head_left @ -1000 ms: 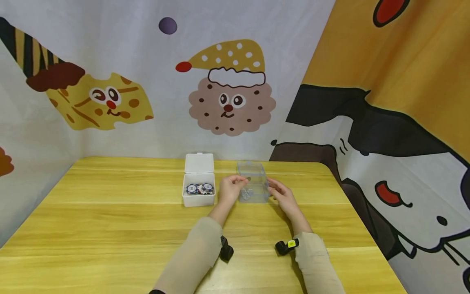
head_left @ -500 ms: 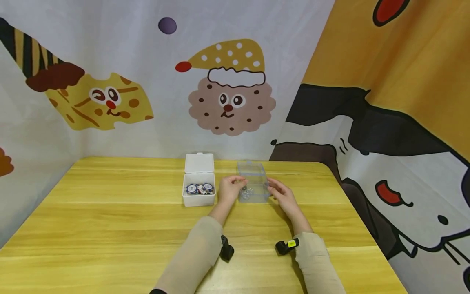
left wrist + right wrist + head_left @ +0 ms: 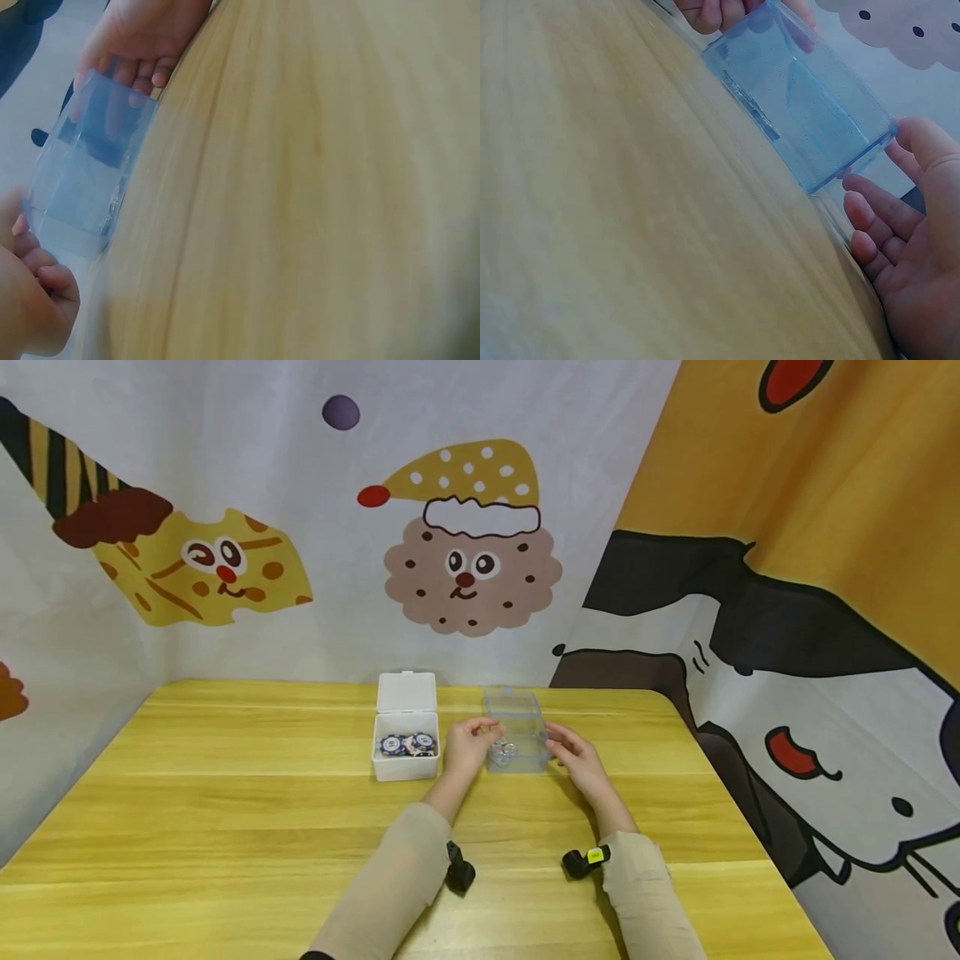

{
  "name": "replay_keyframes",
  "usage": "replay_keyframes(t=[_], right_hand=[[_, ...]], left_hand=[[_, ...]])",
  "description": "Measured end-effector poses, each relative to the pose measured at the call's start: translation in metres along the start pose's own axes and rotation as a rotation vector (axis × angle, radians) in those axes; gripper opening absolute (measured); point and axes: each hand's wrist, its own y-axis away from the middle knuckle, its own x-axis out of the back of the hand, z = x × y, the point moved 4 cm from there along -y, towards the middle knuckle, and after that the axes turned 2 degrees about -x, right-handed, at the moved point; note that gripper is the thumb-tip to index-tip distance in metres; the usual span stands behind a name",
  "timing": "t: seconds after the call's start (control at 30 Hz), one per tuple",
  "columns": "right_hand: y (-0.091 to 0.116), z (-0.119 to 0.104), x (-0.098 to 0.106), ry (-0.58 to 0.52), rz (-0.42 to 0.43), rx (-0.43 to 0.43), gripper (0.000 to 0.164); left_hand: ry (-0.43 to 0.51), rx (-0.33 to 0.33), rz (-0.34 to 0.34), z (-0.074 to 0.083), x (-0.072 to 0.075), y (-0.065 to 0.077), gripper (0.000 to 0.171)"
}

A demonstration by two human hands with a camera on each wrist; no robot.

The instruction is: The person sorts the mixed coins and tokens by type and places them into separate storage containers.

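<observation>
A clear plastic box (image 3: 531,764) stands at the back of the table with its lid (image 3: 513,703) tipped back. Several shiny, see-through round pieces (image 3: 504,754) lie in its left front part. My left hand (image 3: 467,750) is at the box's left side, thumb and forefinger over the rim and the other fingers curled; whether anything is between its fingertips I cannot tell. On the opposite side, my right hand (image 3: 579,758) holds the box, its thumb (image 3: 922,142) at the upper corner and its other fingers lower along the wall.
Left of my left hand stands a white box (image 3: 405,768) with its lid (image 3: 407,693) up and several dark patterned chips (image 3: 408,744) inside. Both sit on a wood-grain table (image 3: 262,843). A cartoon-print cloth (image 3: 277,460) hangs right behind the table's back edge.
One second ago a small dark round piece showed at my left fingertips; it then appeared lower, by the see-through pieces, and is out of sight now. Both hands have hardly moved.
</observation>
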Motion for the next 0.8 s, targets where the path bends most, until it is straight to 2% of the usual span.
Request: replay_keyframes(t=[0.2,0.43,0.63,0.8], right_hand=[[0.000,-0.002,0.000,0.001,-0.007,-0.013,0.043],[0.007,-0.022,0.000,-0.037,-0.052,-0.009,0.045],[0.002,-0.006,0.003,-0.018,-0.031,-0.027,0.046],[0.003,-0.001,0.004,-0.024,-0.015,0.002,0.044]], left_hand=[[0.036,-0.009,-0.015,0.002,0.002,0.002,0.020],[0.065,-0.044,-0.036,0.009,0.003,0.006,0.021],[0.086,-0.067,-0.053,0.013,0.005,0.011,0.020],[0.088,-0.072,-0.092,0.018,0.005,0.016,0.021]])
